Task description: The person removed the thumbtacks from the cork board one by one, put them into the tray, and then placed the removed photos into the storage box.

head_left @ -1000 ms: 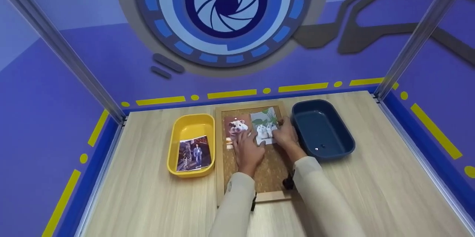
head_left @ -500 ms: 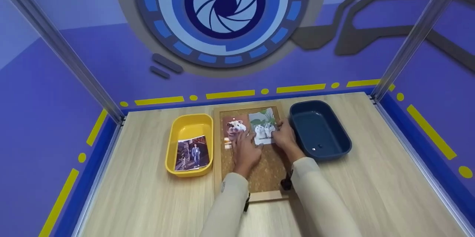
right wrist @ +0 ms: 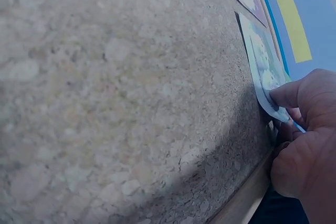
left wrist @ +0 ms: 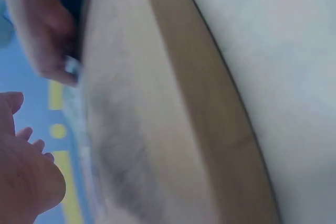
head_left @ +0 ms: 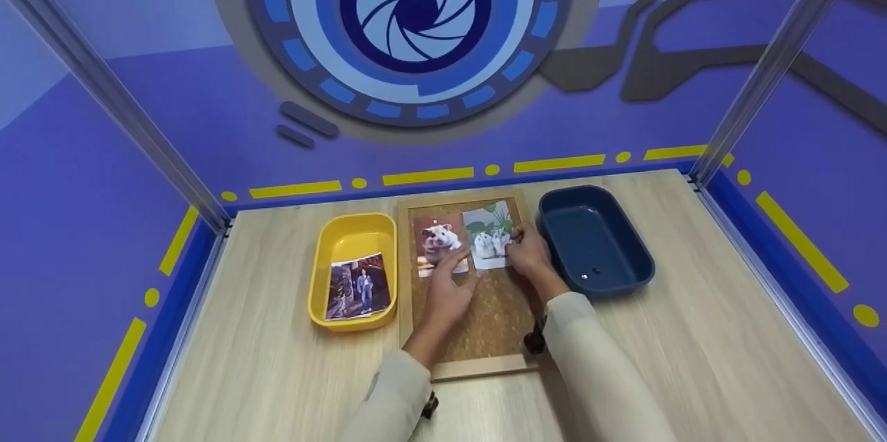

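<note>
A framed corkboard (head_left: 485,324) lies on the table with two photos side by side near its far end. On its left is a photo of one brown-and-white hamster (head_left: 438,241); on its right is a photo of two pale hamsters and green leaves (head_left: 488,242). My right hand (head_left: 532,256) pinches the right edge of the two-hamster photo. In the right wrist view the thumb lies on the face of that photo (right wrist: 262,66), whose edge curls up. My left hand (head_left: 449,291), fingers loosely extended, hovers over the board by the photos' lower edges and holds nothing.
A yellow tray (head_left: 319,269) with several photos, the top one of a standing person (head_left: 364,286), stands left of the board. To the right stands a dark blue tray (head_left: 599,234) with a few tiny shiny items. Purple printed walls (head_left: 173,102) enclose the table.
My left hand has come off the photos and drawn back toward me and to the left, uncovering more of the single-hamster photo. My right hand has stayed at the two-hamster photo's edge.
</note>
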A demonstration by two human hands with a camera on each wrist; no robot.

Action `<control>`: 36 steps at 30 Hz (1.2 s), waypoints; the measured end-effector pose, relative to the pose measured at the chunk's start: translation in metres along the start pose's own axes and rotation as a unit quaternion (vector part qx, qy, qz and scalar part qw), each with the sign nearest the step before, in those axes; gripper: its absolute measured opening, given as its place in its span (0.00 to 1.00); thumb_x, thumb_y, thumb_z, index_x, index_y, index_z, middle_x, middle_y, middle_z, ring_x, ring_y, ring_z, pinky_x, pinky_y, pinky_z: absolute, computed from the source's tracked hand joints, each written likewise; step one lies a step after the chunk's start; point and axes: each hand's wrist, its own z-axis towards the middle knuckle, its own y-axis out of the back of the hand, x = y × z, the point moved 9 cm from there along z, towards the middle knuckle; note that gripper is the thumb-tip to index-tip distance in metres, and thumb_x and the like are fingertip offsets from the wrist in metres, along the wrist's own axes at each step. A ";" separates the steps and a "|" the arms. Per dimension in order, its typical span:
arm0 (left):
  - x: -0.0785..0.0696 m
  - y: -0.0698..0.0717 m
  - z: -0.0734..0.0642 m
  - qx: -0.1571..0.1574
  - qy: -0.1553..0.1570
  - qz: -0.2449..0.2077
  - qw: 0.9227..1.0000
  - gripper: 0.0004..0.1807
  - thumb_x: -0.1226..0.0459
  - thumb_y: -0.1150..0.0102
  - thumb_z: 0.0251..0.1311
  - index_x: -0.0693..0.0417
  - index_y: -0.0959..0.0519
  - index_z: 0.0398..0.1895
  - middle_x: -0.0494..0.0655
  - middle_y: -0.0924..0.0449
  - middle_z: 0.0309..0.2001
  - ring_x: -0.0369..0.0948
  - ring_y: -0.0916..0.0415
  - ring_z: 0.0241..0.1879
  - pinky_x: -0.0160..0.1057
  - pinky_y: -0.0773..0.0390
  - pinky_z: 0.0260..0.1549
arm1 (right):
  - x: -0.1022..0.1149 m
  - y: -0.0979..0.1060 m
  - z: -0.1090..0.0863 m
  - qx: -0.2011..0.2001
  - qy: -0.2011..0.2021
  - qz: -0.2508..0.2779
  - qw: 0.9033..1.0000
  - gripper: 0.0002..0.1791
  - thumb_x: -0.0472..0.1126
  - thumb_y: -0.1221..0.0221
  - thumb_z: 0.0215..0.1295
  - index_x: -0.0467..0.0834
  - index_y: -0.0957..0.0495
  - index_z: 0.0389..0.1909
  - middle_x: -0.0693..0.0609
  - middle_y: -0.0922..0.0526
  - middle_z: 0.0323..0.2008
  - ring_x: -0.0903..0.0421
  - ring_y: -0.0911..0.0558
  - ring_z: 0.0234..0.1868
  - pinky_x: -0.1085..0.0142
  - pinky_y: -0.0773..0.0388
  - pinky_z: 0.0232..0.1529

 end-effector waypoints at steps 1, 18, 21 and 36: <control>-0.006 0.009 -0.004 -0.005 -0.012 -0.006 1.000 0.23 0.68 0.29 0.64 0.64 0.17 0.63 0.60 0.18 0.68 0.59 0.25 0.73 0.57 0.29 0.77 | 0.000 -0.001 0.000 0.001 0.001 0.002 1.000 0.12 0.33 0.43 0.69 0.39 0.24 0.51 0.41 0.20 0.50 0.45 0.22 0.52 0.54 0.23 0.55; 0.042 0.221 -0.074 -0.245 -0.023 0.072 0.966 0.30 0.71 0.25 0.59 0.62 0.20 0.67 0.63 0.22 0.70 0.60 0.30 0.75 0.55 0.38 0.81 | -0.002 -0.003 0.002 0.016 -0.006 0.046 0.999 0.16 0.33 0.42 0.71 0.36 0.24 0.58 0.38 0.20 0.55 0.45 0.22 0.57 0.53 0.23 0.59; 0.070 0.235 -0.081 -0.212 0.074 0.051 0.973 0.36 0.65 0.27 0.65 0.59 0.28 0.76 0.59 0.34 0.80 0.59 0.42 0.83 0.64 0.44 0.83 | -0.002 -0.003 0.004 0.014 -0.002 0.042 0.999 0.16 0.33 0.41 0.71 0.36 0.23 0.57 0.39 0.20 0.54 0.45 0.22 0.56 0.53 0.23 0.59; 0.135 0.215 -0.083 -0.062 0.253 -0.088 0.962 0.47 0.56 0.43 0.79 0.34 0.60 0.89 0.44 0.59 0.90 0.49 0.61 0.90 0.54 0.50 0.87 | -0.002 -0.002 0.004 0.012 -0.001 0.062 0.998 0.16 0.31 0.42 0.69 0.35 0.23 0.57 0.38 0.20 0.53 0.45 0.22 0.56 0.53 0.22 0.59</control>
